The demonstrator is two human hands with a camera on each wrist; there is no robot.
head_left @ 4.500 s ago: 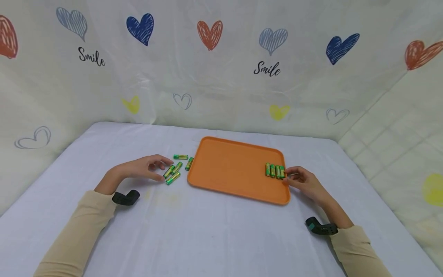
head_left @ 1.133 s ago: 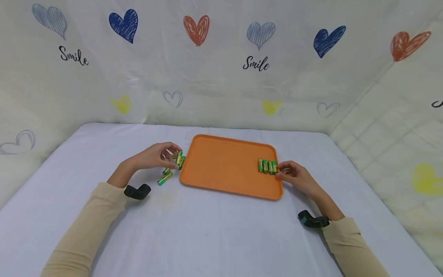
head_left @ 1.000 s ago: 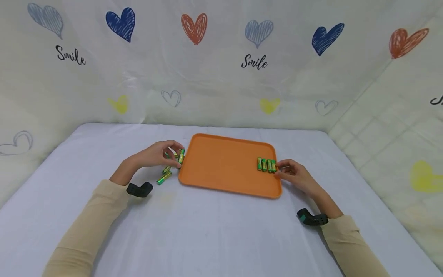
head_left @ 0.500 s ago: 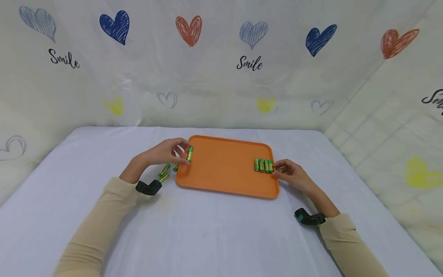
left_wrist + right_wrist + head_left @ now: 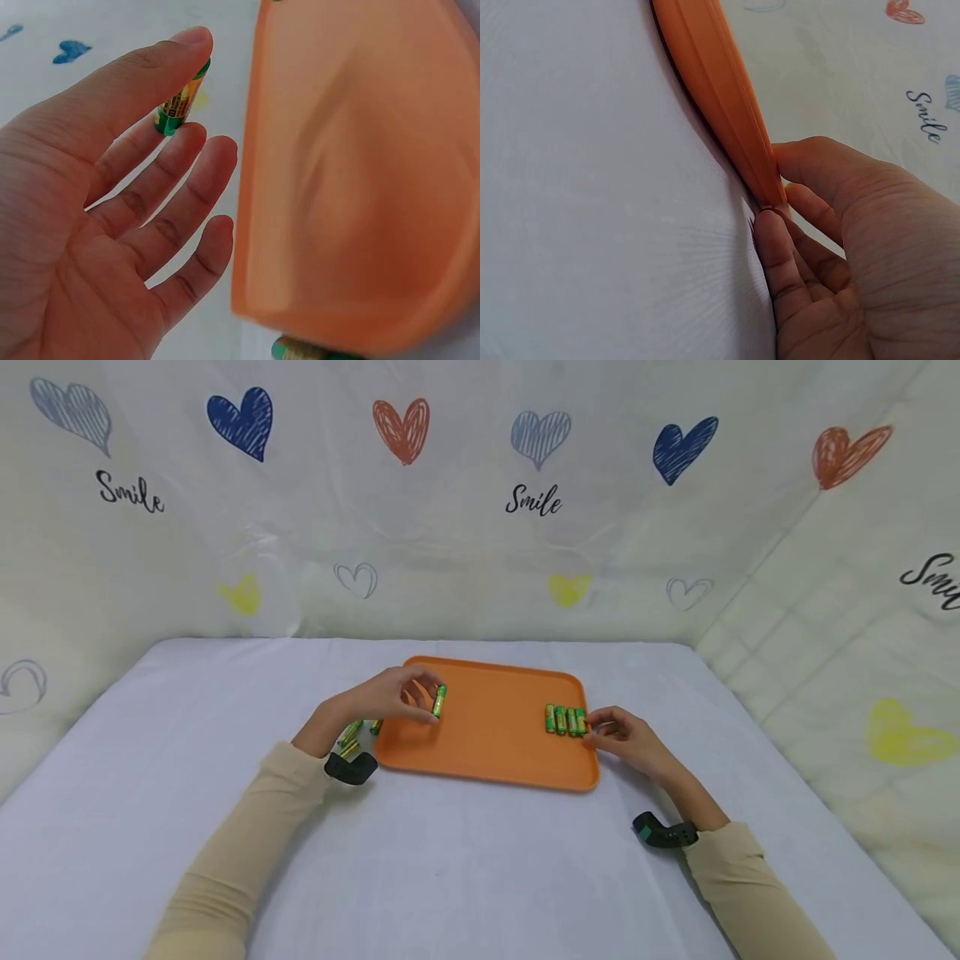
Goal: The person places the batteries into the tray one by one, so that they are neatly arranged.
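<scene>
Between thumb and fingertips, my left hand (image 5: 390,693) pinches a green and gold battery (image 5: 439,702), held nearly upright over the left part of the orange tray (image 5: 487,747). The left wrist view shows the same battery (image 5: 180,103) between the thumb and the fingers. My right hand (image 5: 630,745) grips the tray's right rim, with the thumb against the rim (image 5: 727,97) in the right wrist view; some fingertips are hidden there. A row of several batteries (image 5: 561,720) lies side by side inside the tray, right by those fingers.
Several loose batteries (image 5: 349,733) lie on the white tablecloth (image 5: 465,860) left of the tray, partly hidden by my left wrist and its black wrist camera (image 5: 352,768). Behind the table hangs a pale curtain (image 5: 450,543) printed with hearts.
My left hand has taken a battery from the loose pile and carried it right, over the tray's left edge. The right hand has stayed at the right rim. The head view has shifted slightly.
</scene>
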